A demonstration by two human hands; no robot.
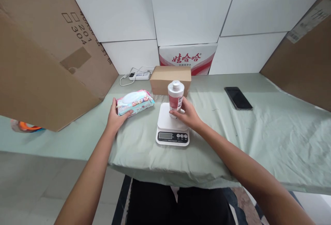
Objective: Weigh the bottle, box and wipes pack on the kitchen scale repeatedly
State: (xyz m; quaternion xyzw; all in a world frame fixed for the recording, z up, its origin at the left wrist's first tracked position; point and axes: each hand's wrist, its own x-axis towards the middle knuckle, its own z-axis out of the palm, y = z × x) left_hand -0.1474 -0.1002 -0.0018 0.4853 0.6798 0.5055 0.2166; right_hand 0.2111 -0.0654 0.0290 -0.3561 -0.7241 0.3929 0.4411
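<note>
We are gripping a white bottle point(176, 95) with a red label in our right hand point(188, 114), fingers wrapped round its lower part; the bottle is standing upright on the platform of a white kitchen scale point(172, 129). The scale's display is sitting dark at the front edge, nearest us. Our left hand point(115, 116) is closing on the near end of a wet-wipe pack point(134, 102), thumb on top, fingers curled against the side; the pack is lying flat on the green cloth point(258, 139) just left of the scale. Behind the bottle a small brown carton point(170, 77) is resting, near a white power strip point(139, 75). A black phone point(238, 98) is lying face up well to the right. A large cardboard sheet point(46, 56) is leaning at the left.
</note>
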